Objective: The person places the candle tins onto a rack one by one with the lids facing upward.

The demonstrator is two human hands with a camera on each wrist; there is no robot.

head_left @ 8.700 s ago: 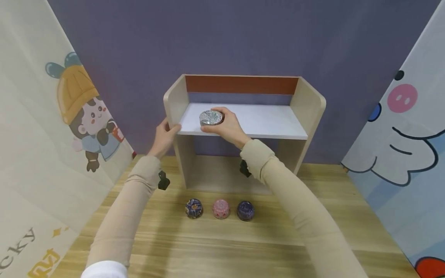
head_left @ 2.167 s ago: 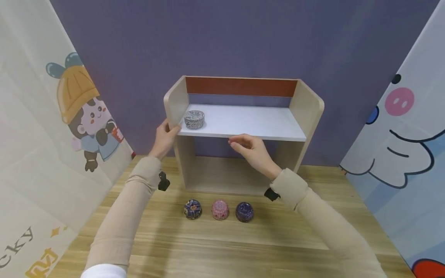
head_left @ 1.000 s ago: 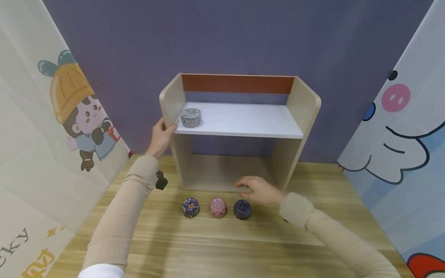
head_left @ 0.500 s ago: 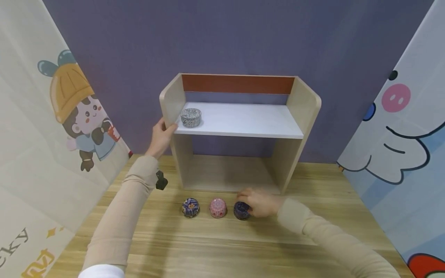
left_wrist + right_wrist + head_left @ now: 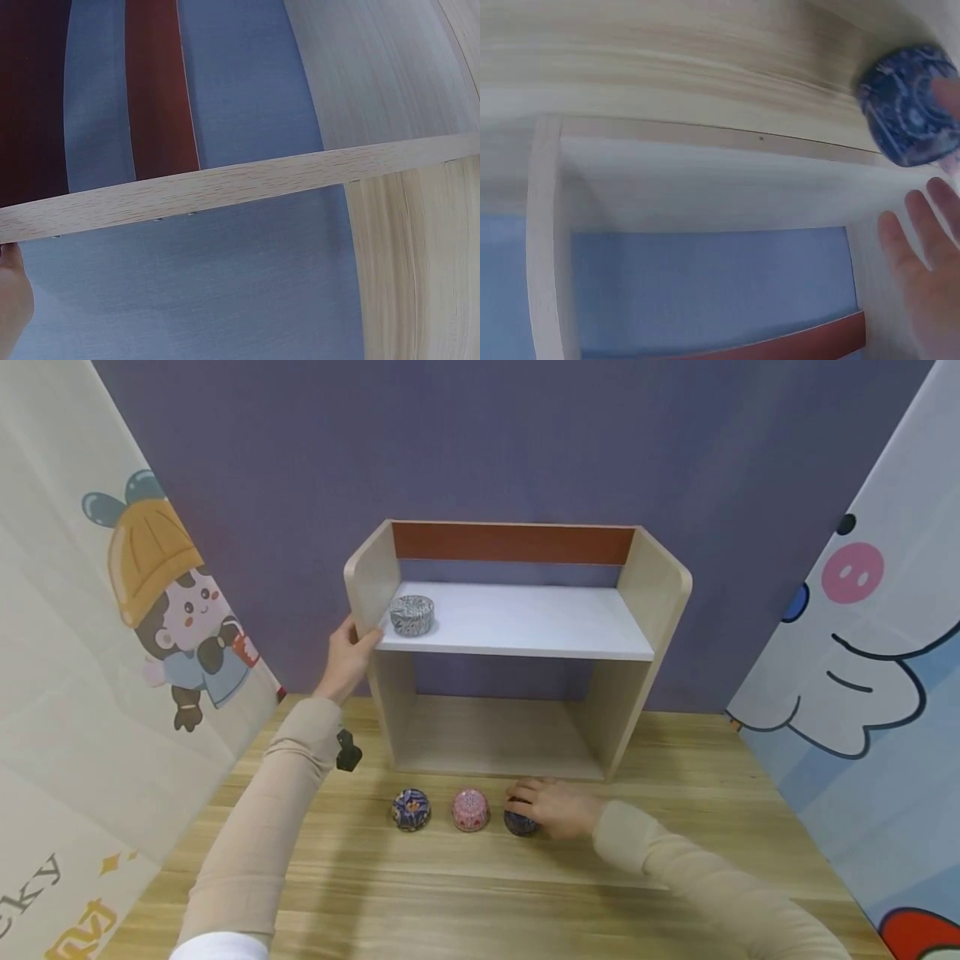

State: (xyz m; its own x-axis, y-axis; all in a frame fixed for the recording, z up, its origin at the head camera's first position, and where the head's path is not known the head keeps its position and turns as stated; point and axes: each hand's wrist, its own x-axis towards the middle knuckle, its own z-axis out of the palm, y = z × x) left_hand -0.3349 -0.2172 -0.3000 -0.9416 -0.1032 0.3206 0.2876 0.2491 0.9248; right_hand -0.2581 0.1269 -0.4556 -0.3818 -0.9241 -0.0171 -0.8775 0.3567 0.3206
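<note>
My left hand (image 5: 348, 658) grips the left side panel of a small two-level shelf unit (image 5: 667, 602), thumb at the front edge near the white upper board. In the left wrist view only part of that hand (image 5: 13, 296) shows at the panel edge. My right hand (image 5: 558, 807) holds a dark blue patterned round tin (image 5: 521, 824) before the shelf and hides its upper part. The right wrist view shows the thumb against the tin (image 5: 900, 112), with several fingers (image 5: 922, 232) spread beyond. A silver-grey patterned tin (image 5: 412, 616) sits at the upper board's left end.
On the wooden table (image 5: 465, 902), a pink tin (image 5: 470, 811) and a blue-and-yellow floral tin (image 5: 411, 810) stand in a row left of the dark blue one. A purple-blue backdrop (image 5: 517, 435) is behind the shelf, with printed cartoon sheets (image 5: 855, 693) at both sides.
The silver-grey tin, earlier in my right hand, now stands on the upper board. My right hand has come down from the shelf to the dark blue tin. The left hand keeps its grip.
</note>
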